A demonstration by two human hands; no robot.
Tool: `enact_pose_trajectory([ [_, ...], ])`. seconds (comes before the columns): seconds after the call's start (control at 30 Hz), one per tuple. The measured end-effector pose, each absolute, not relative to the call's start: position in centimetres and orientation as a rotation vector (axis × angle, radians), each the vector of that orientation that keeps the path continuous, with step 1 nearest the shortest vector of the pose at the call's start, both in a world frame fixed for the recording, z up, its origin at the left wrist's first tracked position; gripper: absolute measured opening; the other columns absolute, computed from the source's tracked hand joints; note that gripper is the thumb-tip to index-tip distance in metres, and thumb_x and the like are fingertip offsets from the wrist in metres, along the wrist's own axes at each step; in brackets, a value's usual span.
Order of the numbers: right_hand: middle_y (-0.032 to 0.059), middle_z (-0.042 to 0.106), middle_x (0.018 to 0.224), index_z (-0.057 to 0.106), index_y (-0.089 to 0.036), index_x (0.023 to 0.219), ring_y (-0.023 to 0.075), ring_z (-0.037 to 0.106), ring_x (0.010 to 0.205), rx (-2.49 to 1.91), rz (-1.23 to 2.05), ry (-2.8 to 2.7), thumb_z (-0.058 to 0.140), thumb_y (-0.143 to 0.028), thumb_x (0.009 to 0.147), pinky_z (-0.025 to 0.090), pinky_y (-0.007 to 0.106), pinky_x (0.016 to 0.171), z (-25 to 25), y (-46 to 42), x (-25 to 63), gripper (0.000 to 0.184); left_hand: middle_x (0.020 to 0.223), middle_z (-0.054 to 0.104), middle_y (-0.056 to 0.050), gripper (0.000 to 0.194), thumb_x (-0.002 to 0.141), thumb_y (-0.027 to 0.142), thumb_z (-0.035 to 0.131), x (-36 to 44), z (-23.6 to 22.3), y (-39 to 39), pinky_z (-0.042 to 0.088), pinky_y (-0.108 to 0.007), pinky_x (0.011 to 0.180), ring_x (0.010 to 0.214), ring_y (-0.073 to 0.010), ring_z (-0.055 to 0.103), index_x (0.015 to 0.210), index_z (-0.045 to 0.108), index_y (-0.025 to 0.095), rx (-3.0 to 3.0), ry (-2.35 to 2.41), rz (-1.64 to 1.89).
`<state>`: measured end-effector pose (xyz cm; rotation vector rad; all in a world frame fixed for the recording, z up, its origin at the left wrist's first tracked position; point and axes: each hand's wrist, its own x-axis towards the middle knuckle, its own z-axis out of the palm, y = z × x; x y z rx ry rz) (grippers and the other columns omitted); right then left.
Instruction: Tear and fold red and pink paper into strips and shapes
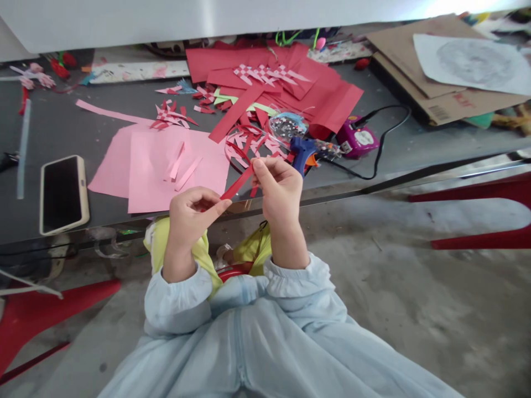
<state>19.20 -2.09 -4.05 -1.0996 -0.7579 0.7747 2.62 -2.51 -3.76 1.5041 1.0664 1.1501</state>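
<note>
A narrow red paper strip (238, 183) is stretched between my hands, just above the table's front edge. My left hand (191, 213) pinches its lower end between thumb and fingers. At the upper end, my right hand (279, 185) grips it with thumb and forefinger. Pink paper sheets (153, 193) lie beyond my left hand, with short pink strips (187, 174) on top. Close to my right hand are a blue glue gun (302, 152) and a heap of red and pink paper scraps (238, 145).
Red paper sheets (336, 105) with woven checkered paper pieces (253, 73) lie at the back. A phone (62, 193) rests at left. A purple box (360, 138) with a black cable (384, 146) sits at right, near stacked cardboard (440, 108). Red stools (489, 190) flank me.
</note>
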Motion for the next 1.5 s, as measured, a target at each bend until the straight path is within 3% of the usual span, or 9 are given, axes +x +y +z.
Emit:
enact_pose_trajectory([
  [0.27, -0.0062, 0.063, 0.059, 0.073, -0.022, 0.073, 0.0061, 0.053, 0.05, -1.097, 0.754, -0.741, 0.079, -0.041, 0.073, 0.047, 0.023, 0.05, -4.4, -1.9, 19.1, 0.02, 0.057, 0.064, 0.004, 0.028, 0.061, 0.033, 0.091, 2.9, -3.4, -2.5, 0.045, -0.018, 0.046, 0.048, -0.0075, 0.057, 0.067, 0.068, 0.018, 1.315, 1.124, 1.101],
  [0.53, -0.0062, 0.063, 0.058, 0.074, -0.022, 0.074, 0.0063, 0.053, 0.05, -1.086, 0.729, -0.728, 0.078, -0.038, 0.074, 0.046, 0.023, 0.049, -4.5, -2.0, 18.9, 0.017, 0.055, 0.065, 0.002, 0.021, 0.069, 0.032, 0.086, 2.8, -3.8, -2.2, 0.051, -0.018, 0.049, 0.05, -0.0087, 0.061, 0.064, 0.07, 0.018, 1.265, 1.023, 1.171],
  [0.7, -0.0067, 0.062, 0.058, 0.073, -0.023, 0.075, 0.0065, 0.053, 0.051, -1.096, 0.717, -0.727, 0.077, -0.041, 0.074, 0.046, 0.024, 0.051, -4.7, -2.0, 18.9, 0.019, 0.054, 0.064, 0.005, 0.025, 0.062, 0.025, 0.089, 3.1, -3.4, -2.2, 0.048, -0.016, 0.042, 0.044, -0.0078, 0.059, 0.069, 0.065, 0.018, 1.176, 1.07, 1.222],
  [0.9, -0.0059, 0.064, 0.062, 0.072, -0.022, 0.076, 0.0062, 0.053, 0.051, -1.086, 0.717, -0.702, 0.079, -0.044, 0.073, 0.044, 0.023, 0.05, -4.8, -2.1, 19.1, 0.022, 0.06, 0.068, 0.007, 0.036, 0.063, 0.022, 0.087, 3.1, -3.2, -2.3, 0.054, -0.017, 0.047, 0.047, -0.0088, 0.063, 0.089, 0.062, 0.021, 1.183, 1.027, 1.2],
  [1.23, -0.0058, 0.064, 0.063, 0.072, -0.022, 0.077, 0.0064, 0.054, 0.053, -1.067, 0.742, -0.69, 0.078, -0.043, 0.075, 0.045, 0.023, 0.052, -5.0, -2.1, 19.2, 0.022, 0.062, 0.069, 0.006, 0.036, 0.062, 0.024, 0.089, 3.1, -3.3, -2.5, 0.053, -0.017, 0.046, 0.048, -0.0092, 0.064, 0.085, 0.06, 0.021, 1.197, 1.049, 1.148],
  [1.5, -0.0046, 0.063, 0.065, 0.07, -0.023, 0.079, 0.0079, 0.054, 0.055, -1.14, 0.729, -0.708, 0.077, -0.049, 0.075, 0.046, 0.025, 0.053, -5.2, -2.1, 19.3, 0.028, 0.068, 0.068, 0.005, 0.037, 0.063, 0.027, 0.09, 2.9, -3.5, -2.4, 0.055, -0.019, 0.054, 0.059, -0.0102, 0.066, 0.09, 0.064, 0.021, 1.298, 1.053, 1.139],
])
